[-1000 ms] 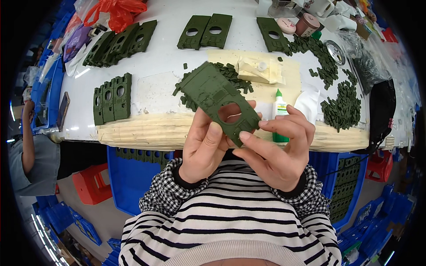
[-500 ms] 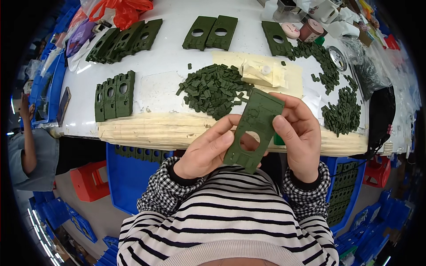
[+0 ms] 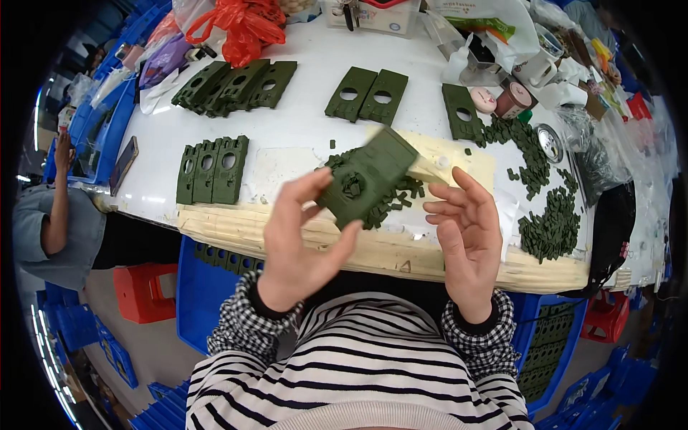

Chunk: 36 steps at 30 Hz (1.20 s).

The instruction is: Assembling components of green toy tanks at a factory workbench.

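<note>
A flat dark green plastic hull plate [image 3: 385, 163] with a round hole is in my left hand [image 3: 295, 247], gripped at its near left end between thumb and fingers. It is tilted and slightly blurred above a pile of small green plastic pieces [image 3: 390, 209], which shows through the hole. My right hand [image 3: 467, 247] is apart from the plate, fingers spread and holding nothing. Beyond that hand, partly hidden, a tan-wrapped block [image 3: 428, 169] sits on the table.
Similar plates stand in groups: three at left [image 3: 208, 172], several at far left [image 3: 240, 86], a pair [image 3: 367, 97] and a single one [image 3: 462, 115]. More small pieces [image 3: 550, 226] lie at right. Blue crates [image 3: 197, 308] flank my lap. Another person's arm [image 3: 59, 193] is at left.
The plate has moved up and left, away from my body, and turned. My right hand has let go of it and opened. The view has shifted, so the table shows lower.
</note>
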Tool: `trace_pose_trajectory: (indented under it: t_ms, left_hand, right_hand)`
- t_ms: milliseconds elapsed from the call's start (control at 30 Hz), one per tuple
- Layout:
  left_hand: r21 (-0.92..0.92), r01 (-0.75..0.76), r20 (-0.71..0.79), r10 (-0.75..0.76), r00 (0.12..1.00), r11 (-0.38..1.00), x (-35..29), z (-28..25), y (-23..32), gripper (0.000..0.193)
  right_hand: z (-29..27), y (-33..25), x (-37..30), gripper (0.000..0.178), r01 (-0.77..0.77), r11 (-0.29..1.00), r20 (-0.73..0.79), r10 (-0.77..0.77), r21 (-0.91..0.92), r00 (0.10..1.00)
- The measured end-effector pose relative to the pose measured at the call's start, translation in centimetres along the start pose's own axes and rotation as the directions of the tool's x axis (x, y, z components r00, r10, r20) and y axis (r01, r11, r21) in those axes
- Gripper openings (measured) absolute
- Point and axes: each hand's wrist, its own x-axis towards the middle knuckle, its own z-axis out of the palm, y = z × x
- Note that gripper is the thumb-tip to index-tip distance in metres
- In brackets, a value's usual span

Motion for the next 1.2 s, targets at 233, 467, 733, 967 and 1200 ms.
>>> trace_pose_trajectory:
  t_ms: [233,467,733,967,1200]
  left_hand:
    - [0.546,-0.054,0.015,0.054,0.998,0.836,9.8,-4.3,-6.8,0.041]
    - [0.576,-0.051,0.076,0.009,0.997,0.816,11.4,-2.6,-8.8,0.038]
    - [0.61,-0.09,0.108,0.03,0.994,0.787,10.8,-2.4,-9.2,0.039]
    - [0.686,-0.137,0.056,0.137,0.989,0.715,7.2,-6.1,-5.5,0.035]
    - [0.902,0.085,-0.106,0.027,0.994,0.423,1.6,-9.2,-6.8,0.031]
  right_hand:
    - [-1.0,-0.3,-0.9,0.03,-0.083,0.986,0.088,0.096,-0.145,0.991]
    - [-1.2,-0.5,-1.8,0.015,-0.1,0.978,0.053,0.111,-0.183,0.992]
    - [-0.5,-1.0,-2.4,0.012,0.013,0.967,0.113,0.016,-0.253,0.993]
    - [-1.3,-1.4,-2.9,0.01,-0.022,0.96,0.034,0.033,-0.28,0.999]
    - [-1.3,-1.3,-2.2,0.011,-0.005,0.963,0.04,0.017,-0.27,0.999]
